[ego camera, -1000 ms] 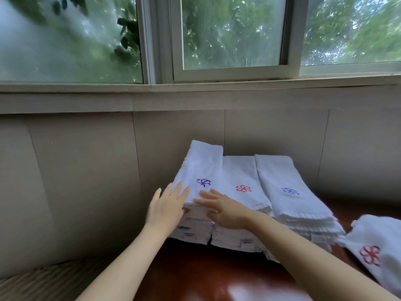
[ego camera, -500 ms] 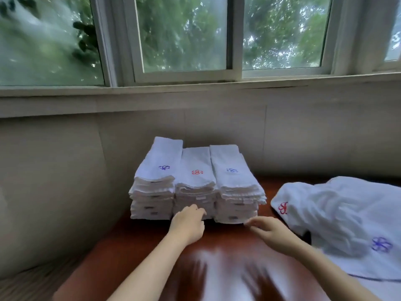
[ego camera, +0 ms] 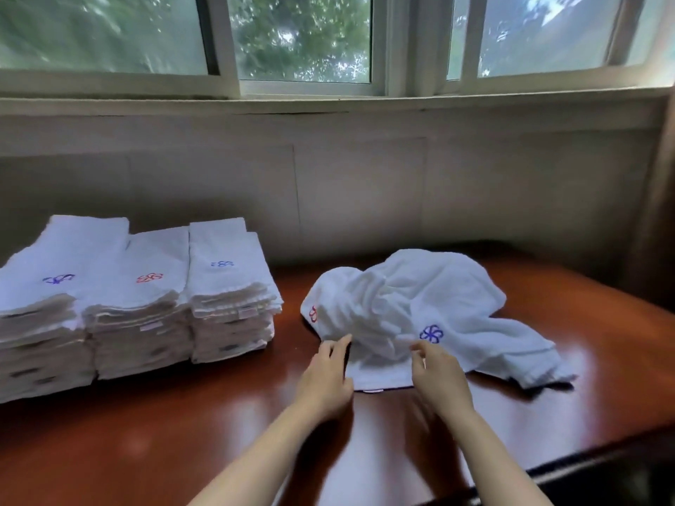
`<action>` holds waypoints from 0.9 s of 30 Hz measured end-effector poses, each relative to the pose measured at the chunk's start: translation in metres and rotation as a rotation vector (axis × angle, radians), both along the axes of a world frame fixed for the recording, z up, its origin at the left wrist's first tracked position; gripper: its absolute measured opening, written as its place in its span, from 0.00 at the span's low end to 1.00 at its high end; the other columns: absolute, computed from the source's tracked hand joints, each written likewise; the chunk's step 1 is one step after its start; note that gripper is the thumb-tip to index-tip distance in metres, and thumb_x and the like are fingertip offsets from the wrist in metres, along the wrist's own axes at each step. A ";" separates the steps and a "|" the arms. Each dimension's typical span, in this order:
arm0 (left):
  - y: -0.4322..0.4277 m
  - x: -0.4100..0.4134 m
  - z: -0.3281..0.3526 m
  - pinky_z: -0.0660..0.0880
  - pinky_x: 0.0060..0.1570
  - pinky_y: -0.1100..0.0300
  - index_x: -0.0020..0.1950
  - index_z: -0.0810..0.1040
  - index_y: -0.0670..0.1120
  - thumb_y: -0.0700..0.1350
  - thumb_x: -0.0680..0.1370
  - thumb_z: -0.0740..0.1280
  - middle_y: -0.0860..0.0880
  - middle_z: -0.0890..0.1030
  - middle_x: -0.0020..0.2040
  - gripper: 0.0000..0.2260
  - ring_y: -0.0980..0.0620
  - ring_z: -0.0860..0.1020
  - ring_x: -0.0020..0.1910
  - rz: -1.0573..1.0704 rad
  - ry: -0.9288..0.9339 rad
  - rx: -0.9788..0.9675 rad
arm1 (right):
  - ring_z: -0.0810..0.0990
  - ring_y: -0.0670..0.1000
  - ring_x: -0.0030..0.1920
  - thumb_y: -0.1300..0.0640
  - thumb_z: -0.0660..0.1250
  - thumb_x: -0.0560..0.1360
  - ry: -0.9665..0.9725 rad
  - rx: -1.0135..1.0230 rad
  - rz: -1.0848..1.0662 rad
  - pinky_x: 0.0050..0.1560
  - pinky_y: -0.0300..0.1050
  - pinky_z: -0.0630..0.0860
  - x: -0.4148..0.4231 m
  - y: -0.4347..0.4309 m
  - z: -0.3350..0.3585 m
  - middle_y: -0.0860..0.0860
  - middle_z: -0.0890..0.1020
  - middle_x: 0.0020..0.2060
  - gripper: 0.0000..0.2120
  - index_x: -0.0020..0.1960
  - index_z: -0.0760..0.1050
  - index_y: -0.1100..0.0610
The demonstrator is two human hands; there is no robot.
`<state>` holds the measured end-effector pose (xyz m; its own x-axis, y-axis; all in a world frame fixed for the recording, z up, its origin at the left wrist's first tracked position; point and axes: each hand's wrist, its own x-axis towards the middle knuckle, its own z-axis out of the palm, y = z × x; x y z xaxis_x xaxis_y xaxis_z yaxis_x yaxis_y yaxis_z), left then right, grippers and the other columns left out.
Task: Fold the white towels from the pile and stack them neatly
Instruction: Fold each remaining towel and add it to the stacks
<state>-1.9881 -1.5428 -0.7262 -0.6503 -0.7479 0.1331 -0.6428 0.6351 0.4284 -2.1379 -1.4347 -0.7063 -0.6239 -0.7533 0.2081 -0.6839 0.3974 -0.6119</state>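
Left hand: our left hand (ego camera: pixel 325 374) reaches out at about 6 o'clock from the towel pile, fingers stretched forward and loosely spread, the tips at the pile's near left edge; we cannot tell whether they pinch any cloth.
Right hand: our right hand (ego camera: pixel 438 378) sits just to the right of the left one, fingers curled, with thumb and forefinger close together at the cloth beside the blue flower; motion blur keeps us from saying whether they hold it.
Towel pile: the loose pile of white towels (ego camera: pixel 420 308) lies crumpled on the tabletop (ego camera: pixel 182 425) at about 1 o'clock from our hands, one flat corner spreading toward us between both hands.
Marks on pile: we see a blue flower emblem (ego camera: pixel 431 333) on the near right fold and a red emblem (ego camera: pixel 313 313) at the left edge.
Folded stacks: three stacks of folded towels (ego camera: pixel 146 304) stand side by side at about 10 o'clock, touching one another and well apart from the pile; their top towels carry a purple, a red and a blue emblem, left to right.
Surroundings: a panelled wall (ego camera: pixel 365 195) rises behind the tabletop at 12 o'clock, with windows (ego camera: pixel 303 38) above showing green foliage.
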 end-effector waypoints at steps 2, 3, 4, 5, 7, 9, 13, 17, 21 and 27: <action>-0.003 -0.024 0.001 0.69 0.63 0.51 0.78 0.49 0.54 0.42 0.77 0.61 0.46 0.55 0.74 0.34 0.45 0.62 0.71 0.058 0.039 -0.062 | 0.75 0.57 0.62 0.63 0.57 0.78 -0.017 0.035 0.000 0.57 0.45 0.67 -0.008 0.001 -0.002 0.57 0.78 0.60 0.16 0.65 0.73 0.58; -0.007 -0.035 0.003 0.70 0.62 0.51 0.78 0.47 0.56 0.41 0.77 0.61 0.44 0.52 0.76 0.35 0.44 0.59 0.73 0.099 0.047 -0.111 | 0.74 0.57 0.62 0.62 0.56 0.78 -0.016 0.047 0.009 0.57 0.45 0.67 -0.010 0.000 -0.003 0.58 0.77 0.61 0.17 0.66 0.72 0.57; -0.013 -0.046 0.006 0.71 0.61 0.50 0.78 0.46 0.57 0.40 0.76 0.61 0.44 0.51 0.76 0.36 0.42 0.57 0.74 0.142 0.045 -0.169 | 0.74 0.57 0.62 0.62 0.56 0.78 -0.010 0.057 0.023 0.58 0.46 0.67 -0.011 -0.001 -0.004 0.58 0.77 0.61 0.17 0.66 0.71 0.57; -0.020 -0.055 0.009 0.70 0.62 0.48 0.78 0.45 0.58 0.40 0.76 0.61 0.43 0.50 0.76 0.37 0.40 0.56 0.74 0.183 0.035 -0.215 | 0.73 0.57 0.62 0.61 0.57 0.78 0.000 0.069 0.047 0.58 0.46 0.68 -0.011 -0.002 -0.005 0.58 0.76 0.61 0.17 0.66 0.70 0.57; -0.034 -0.070 0.015 0.64 0.67 0.44 0.77 0.51 0.58 0.42 0.75 0.62 0.45 0.56 0.74 0.34 0.40 0.56 0.72 0.234 0.014 -0.226 | 0.73 0.57 0.62 0.60 0.57 0.78 0.027 0.111 0.097 0.59 0.47 0.69 -0.010 -0.006 -0.008 0.58 0.75 0.62 0.17 0.66 0.69 0.56; -0.046 -0.077 0.015 0.63 0.67 0.42 0.70 0.65 0.55 0.44 0.75 0.63 0.48 0.65 0.67 0.24 0.43 0.60 0.68 0.228 -0.011 -0.181 | 0.72 0.56 0.63 0.58 0.56 0.78 0.058 0.153 0.127 0.60 0.48 0.69 -0.010 -0.009 -0.011 0.57 0.73 0.62 0.18 0.68 0.67 0.56; -0.046 -0.067 0.007 0.69 0.51 0.53 0.47 0.75 0.54 0.47 0.71 0.66 0.49 0.70 0.50 0.06 0.44 0.69 0.53 0.068 0.085 -0.050 | 0.70 0.58 0.63 0.59 0.58 0.77 0.042 0.165 0.126 0.59 0.48 0.71 -0.012 -0.012 -0.015 0.57 0.67 0.67 0.30 0.76 0.51 0.52; -0.018 -0.037 0.009 0.60 0.32 0.66 0.29 0.67 0.54 0.47 0.63 0.64 0.53 0.65 0.37 0.06 0.57 0.69 0.36 -0.187 0.191 0.040 | 0.70 0.61 0.63 0.61 0.59 0.75 0.006 0.212 0.105 0.59 0.50 0.71 -0.012 -0.014 -0.015 0.61 0.50 0.73 0.42 0.76 0.36 0.43; 0.004 0.001 0.013 0.65 0.37 0.73 0.34 0.70 0.51 0.44 0.62 0.69 0.56 0.67 0.37 0.08 0.64 0.69 0.40 -0.369 0.204 0.108 | 0.69 0.63 0.61 0.54 0.56 0.78 0.044 0.195 0.078 0.63 0.52 0.68 -0.005 -0.019 -0.016 0.62 0.58 0.68 0.25 0.73 0.55 0.44; 0.006 0.054 0.024 0.74 0.45 0.62 0.51 0.73 0.58 0.46 0.67 0.74 0.53 0.78 0.44 0.17 0.59 0.75 0.45 -0.248 0.194 0.155 | 0.72 0.61 0.56 0.54 0.59 0.74 0.144 0.196 0.050 0.57 0.50 0.69 0.017 -0.023 -0.007 0.58 0.70 0.59 0.11 0.55 0.73 0.53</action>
